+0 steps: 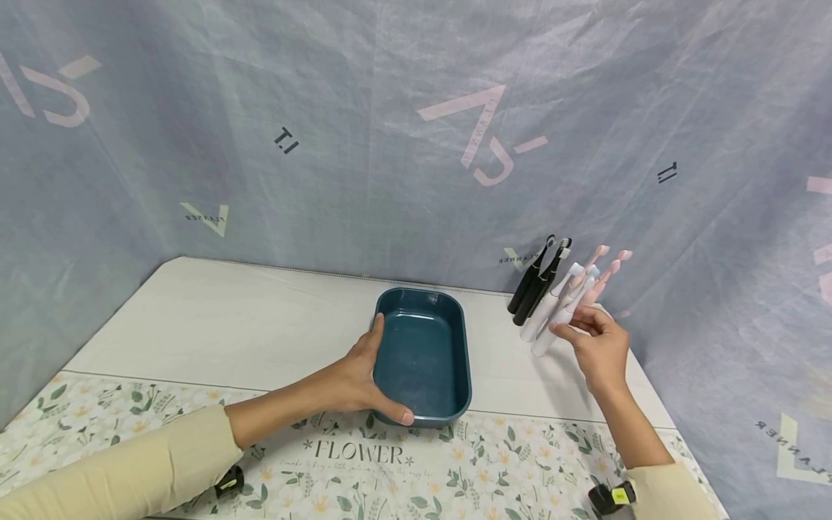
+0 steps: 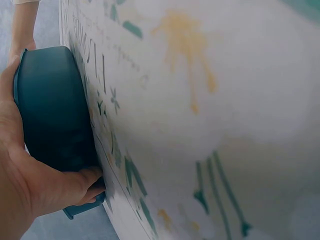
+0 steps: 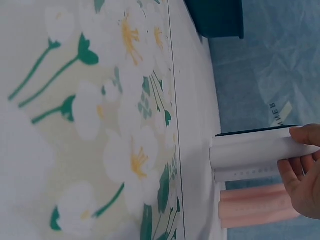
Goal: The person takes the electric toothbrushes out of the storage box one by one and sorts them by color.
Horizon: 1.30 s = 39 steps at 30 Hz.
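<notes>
A dark teal rectangular bin (image 1: pixel 422 361) stands on the table in the head view. My left hand (image 1: pixel 364 383) grips its left side, the thumb reaching to the front rim. In the left wrist view, the fingers of that hand (image 2: pixel 55 185) curl against the bin's outer wall (image 2: pixel 55 110). To the right, my right hand (image 1: pixel 598 347) pinches a white electric toothbrush (image 1: pixel 557 318) by its handle. This toothbrush (image 3: pixel 250 149) stands upright in a cluster, with other white ones beside it. Pink toothbrushes (image 1: pixel 593 289) are behind the right hand, partly hidden.
Black electric toothbrushes (image 1: pixel 536 289) stand at the left of the cluster, near the back edge. A floral mat (image 1: pixel 481 462) covers the table's front, with a plain white surface (image 1: pixel 273 318) behind it. Grey cloth (image 1: pixel 364 144) hangs around the back and sides.
</notes>
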{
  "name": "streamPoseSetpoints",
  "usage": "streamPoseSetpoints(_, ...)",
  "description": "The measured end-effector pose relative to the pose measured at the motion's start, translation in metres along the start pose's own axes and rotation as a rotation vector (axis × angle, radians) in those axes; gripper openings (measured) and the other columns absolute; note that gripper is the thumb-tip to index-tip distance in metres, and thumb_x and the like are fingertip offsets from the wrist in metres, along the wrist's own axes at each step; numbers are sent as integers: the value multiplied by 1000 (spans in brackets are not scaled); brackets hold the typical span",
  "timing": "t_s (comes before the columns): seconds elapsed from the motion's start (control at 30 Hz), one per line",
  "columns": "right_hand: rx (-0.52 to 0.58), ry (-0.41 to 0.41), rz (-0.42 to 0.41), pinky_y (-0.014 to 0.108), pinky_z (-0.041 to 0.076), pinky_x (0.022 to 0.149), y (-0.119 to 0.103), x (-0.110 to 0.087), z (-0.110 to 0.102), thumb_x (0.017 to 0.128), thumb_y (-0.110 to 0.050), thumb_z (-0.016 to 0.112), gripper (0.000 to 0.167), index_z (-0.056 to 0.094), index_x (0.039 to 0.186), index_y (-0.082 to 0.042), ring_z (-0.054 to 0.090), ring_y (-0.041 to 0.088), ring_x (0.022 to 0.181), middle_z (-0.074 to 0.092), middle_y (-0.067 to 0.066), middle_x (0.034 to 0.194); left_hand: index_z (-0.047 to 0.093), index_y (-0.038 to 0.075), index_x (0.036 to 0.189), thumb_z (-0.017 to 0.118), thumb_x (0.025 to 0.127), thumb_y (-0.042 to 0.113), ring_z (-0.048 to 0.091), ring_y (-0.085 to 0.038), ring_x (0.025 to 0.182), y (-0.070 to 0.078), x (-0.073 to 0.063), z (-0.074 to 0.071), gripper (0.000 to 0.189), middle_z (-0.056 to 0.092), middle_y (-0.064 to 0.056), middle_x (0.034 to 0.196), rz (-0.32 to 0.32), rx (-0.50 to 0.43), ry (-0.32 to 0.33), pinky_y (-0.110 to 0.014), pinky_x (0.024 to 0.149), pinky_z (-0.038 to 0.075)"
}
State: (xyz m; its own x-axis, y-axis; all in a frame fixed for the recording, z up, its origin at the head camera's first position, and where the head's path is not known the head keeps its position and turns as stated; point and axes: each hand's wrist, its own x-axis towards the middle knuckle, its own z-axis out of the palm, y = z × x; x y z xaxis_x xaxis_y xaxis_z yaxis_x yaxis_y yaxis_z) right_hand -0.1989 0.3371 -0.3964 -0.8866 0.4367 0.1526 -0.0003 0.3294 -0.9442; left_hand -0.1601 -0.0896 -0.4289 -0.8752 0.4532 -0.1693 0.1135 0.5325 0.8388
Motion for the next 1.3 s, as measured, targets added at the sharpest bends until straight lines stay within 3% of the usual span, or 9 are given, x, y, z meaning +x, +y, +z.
streamPoseSetpoints(0.33, -75, -42, -18, 9, 58, 76, -2, 2, -2, 89, -2, 94, 47, 73, 131, 3, 70, -10, 85, 70, -28, 86, -21, 29, 180, 109, 63, 61, 4, -49, 177, 1, 0, 0, 178, -10, -20, 190, -10, 7, -2, -77, 134, 27)
streamPoseSetpoints(0.6, -139, -92, 20, 8, 57, 79, 0, 2, -8, 91, -12, 96, 53, 72, 136, 1, 70, -13, 85, 70, -31, 87, -19, 34, 181, 110, 62, 61, 5, -49, 177, -1, 4, 1, 177, -9, -19, 191, 20, -10, 2, -78, 134, 27)
streamPoseSetpoints(0.77, -236, -145, 55, 11, 59, 79, 4, -2, -16, 91, -24, 97, 61, 70, 141, -1, 69, -13, 86, 76, -23, 98, -21, 32, 180, 109, 60, 64, 8, -48, 177, -3, 6, 3, 180, -7, -20, 191, 49, -10, 17, -76, 134, 28)
streamPoseSetpoints(0.87, -339, -228, 117, 19, 63, 82, 6, -5, -23, 94, -35, 95, 71, 65, 148, -1, 73, -4, 92, 80, -2, 121, -22, 31, 180, 109, 60, 65, 10, -48, 177, -4, 7, 4, 181, -7, -20, 191, 53, -17, 22, -76, 134, 29)
streamPoseSetpoints(1.0, -457, -418, 191, 37, 68, 92, 8, -9, -30, 101, -48, 86, 83, 55, 156, 5, 80, 24, 109, 72, 26, 142, -23, 31, 180, 107, 62, 69, 10, -46, 177, -5, 7, 4, 179, -8, -17, 191, 63, -5, 36, -74, 134, 31)
streamPoseSetpoints(1.1, -503, -519, 190, 45, 68, 96, 8, -13, -30, 106, -50, 78, 80, 54, 156, 8, 79, 37, 120, 72, 30, 140, -24, 32, 179, 104, 66, 72, 10, -43, 178, -6, 5, 3, 175, -9, -12, 192, 67, 0, 55, -72, 134, 32)
streamPoseSetpoints(1.3, -550, -587, 73, 54, 64, 104, 5, -28, -20, 112, -47, 70, 71, 55, 157, 6, 70, 46, 135, 70, 31, 148, -25, 42, 176, 98, 75, 73, 18, -39, 177, -9, 3, -6, 162, 1, -7, 193, 27, -53, 112, -74, 133, 34)
